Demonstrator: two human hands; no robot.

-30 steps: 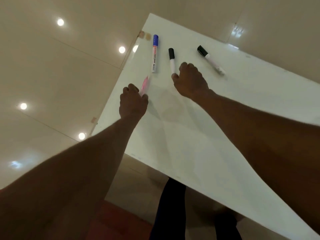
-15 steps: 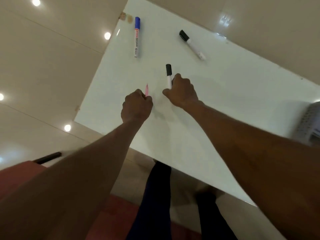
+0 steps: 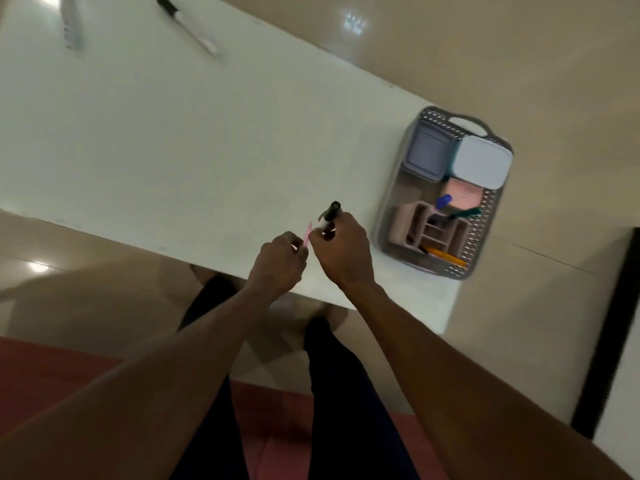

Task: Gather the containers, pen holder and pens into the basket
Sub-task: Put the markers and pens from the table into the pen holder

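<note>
Both hands have drawn back beside the basket [image 3: 485, 237], left hand [image 3: 278, 263] pinching pink pen [image 3: 307, 234], right hand [image 3: 341, 249] gripping black marker [image 3: 330, 213]

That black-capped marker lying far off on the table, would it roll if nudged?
Probably. The marker looks round and slim and lies flat on the smooth white table, so a sideways nudge would likely roll it. It seems stiff and light, easy for one hand.
</note>
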